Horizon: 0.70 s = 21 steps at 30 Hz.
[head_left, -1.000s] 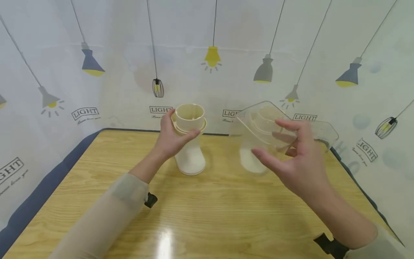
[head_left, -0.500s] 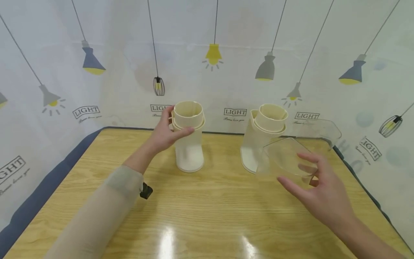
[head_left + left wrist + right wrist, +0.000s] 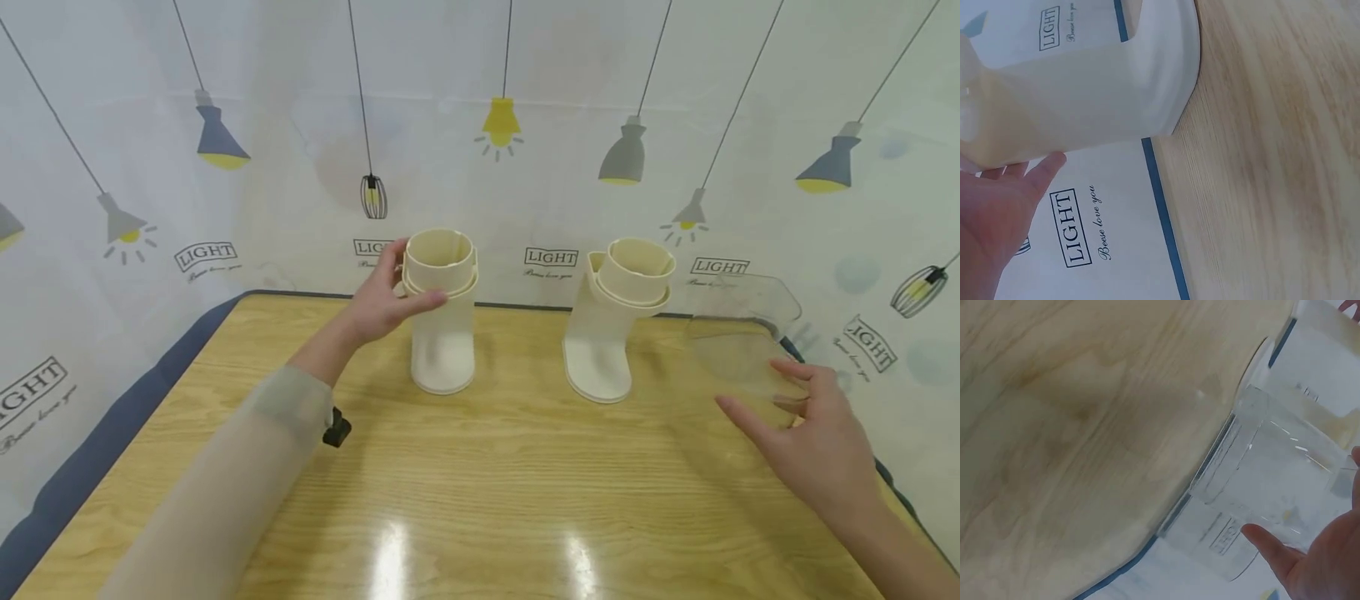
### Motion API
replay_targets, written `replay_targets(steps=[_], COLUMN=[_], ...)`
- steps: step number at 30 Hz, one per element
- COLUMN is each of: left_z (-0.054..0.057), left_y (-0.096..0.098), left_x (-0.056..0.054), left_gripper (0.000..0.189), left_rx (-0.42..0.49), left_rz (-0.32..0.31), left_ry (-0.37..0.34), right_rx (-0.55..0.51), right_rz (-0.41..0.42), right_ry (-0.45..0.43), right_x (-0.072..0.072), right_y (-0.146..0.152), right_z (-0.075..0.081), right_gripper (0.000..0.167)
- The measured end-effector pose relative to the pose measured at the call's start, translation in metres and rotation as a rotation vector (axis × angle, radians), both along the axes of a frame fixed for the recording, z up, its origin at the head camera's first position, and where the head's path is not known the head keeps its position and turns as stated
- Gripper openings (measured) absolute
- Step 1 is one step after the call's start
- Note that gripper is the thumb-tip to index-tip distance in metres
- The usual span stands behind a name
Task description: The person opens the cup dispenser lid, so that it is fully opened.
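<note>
Two matching cream plastic stands are on the wooden table, each with a flat rounded foot, an upright back and a round open collar on top. My left hand (image 3: 378, 304) grips the upper part of the left stand (image 3: 442, 333), thumb across the front and fingers round its far side. The right stand (image 3: 600, 350) is untouched. To its right, my right hand (image 3: 821, 442) holds a clear plastic container (image 3: 1285, 462) between thumb and fingers, raised over the table. The left wrist view shows the left stand's smooth wall and foot close up, with fingers along its lower edge.
A second clear container (image 3: 753, 292) stands at the back right corner of the table (image 3: 525, 467). The table's far side has a dark blue edge. Behind it hangs a white cloth (image 3: 300, 167) printed with lamps and the word LIGHT.
My right hand has carried the clear container from in front of the right stand out to the right, uncovering that stand. My left hand keeps its hold on the left stand.
</note>
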<state>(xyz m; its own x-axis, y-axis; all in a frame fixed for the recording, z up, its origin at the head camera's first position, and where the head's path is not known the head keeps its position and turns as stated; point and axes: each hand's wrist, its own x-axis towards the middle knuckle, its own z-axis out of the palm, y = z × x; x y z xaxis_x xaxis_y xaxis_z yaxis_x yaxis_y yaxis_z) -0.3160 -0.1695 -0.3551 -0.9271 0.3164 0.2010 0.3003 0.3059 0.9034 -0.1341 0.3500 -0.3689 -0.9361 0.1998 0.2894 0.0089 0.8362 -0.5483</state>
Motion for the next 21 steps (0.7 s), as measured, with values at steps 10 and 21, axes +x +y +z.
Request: replay_targets(steps=[10, 21], left_z=[-0.003, -0.003], left_y=[0.0, 0.0], left_x=[-0.004, -0.005], left_gripper=[0.104, 0.103], left_rx=[0.001, 0.02], left_rz=[-0.005, -0.01], left_ry=[0.001, 0.002], right_rx=[0.034, 0.032], right_rz=[-0.059, -0.072], right_ry=[-0.033, -0.096], right_x=[-0.018, -0.03], right_y=[0.051, 0.08], right_z=[-0.016, -0.02], right_gripper=[0.103, 0.106])
